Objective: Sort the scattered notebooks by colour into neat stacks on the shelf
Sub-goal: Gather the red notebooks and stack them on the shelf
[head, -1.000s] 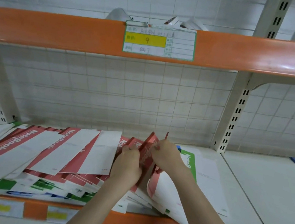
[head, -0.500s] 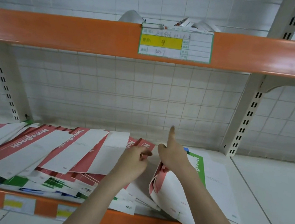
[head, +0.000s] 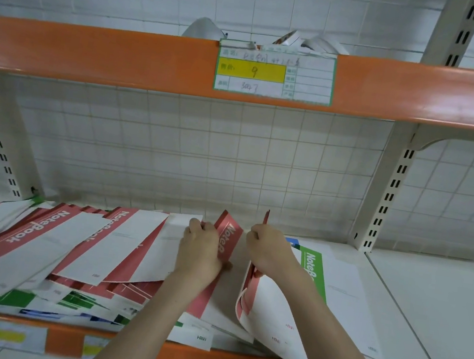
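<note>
Red notebook [head: 227, 239] lifted at far edge, gripped by left hand [head: 202, 248] just left of green notebook [head: 315, 274]. Bundle of red notebooks [head: 249, 285] clenched upright in right hand [head: 270, 250], covers sagging over shelf [head: 428, 316] front edge (slide-off judged likely if grip eased). Half second earlier: right forefinger pointed up, now curled.

Mostly red-and-white notebooks [head: 78, 246] with white "NoteBook" lettering, plus one green-and-white notebook [head: 332, 292]. Shelf beam [head: 96, 54] is orange, its price label [head: 275, 73] white and yellow with a green border.
</note>
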Action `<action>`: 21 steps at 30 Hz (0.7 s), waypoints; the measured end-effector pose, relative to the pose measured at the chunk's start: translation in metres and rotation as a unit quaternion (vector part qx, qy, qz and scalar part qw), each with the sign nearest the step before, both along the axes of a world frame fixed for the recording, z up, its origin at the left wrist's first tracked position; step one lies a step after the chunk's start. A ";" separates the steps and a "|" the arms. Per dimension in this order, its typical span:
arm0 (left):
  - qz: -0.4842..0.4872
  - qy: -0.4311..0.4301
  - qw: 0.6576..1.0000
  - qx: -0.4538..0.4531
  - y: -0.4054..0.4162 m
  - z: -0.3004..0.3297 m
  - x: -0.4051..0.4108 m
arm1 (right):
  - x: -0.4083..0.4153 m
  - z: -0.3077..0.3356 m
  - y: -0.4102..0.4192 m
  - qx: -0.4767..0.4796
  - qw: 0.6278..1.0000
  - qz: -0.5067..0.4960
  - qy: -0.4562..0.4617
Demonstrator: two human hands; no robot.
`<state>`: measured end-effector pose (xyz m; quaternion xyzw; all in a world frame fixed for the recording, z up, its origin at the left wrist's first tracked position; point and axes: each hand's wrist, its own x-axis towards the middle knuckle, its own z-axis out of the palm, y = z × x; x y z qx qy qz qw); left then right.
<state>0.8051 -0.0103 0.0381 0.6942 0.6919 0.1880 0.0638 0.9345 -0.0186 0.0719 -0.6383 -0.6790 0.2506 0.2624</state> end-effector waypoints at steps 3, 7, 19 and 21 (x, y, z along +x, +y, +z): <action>-0.045 -0.148 0.988 0.020 0.004 0.006 -0.007 | -0.002 0.003 0.001 0.005 1.000 0.004 -0.009; -0.053 -0.421 0.901 -0.089 0.006 0.011 -0.004 | -0.011 0.010 0.003 0.040 0.999 0.011 -0.014; -0.087 -0.506 0.845 -0.147 0.001 -0.001 -0.011 | 0.010 -0.014 0.008 -0.046 0.989 -0.058 0.130; -0.092 -0.515 0.843 -0.125 0.002 -0.004 -0.011 | 0.021 -0.015 0.007 -0.067 0.961 -0.108 0.245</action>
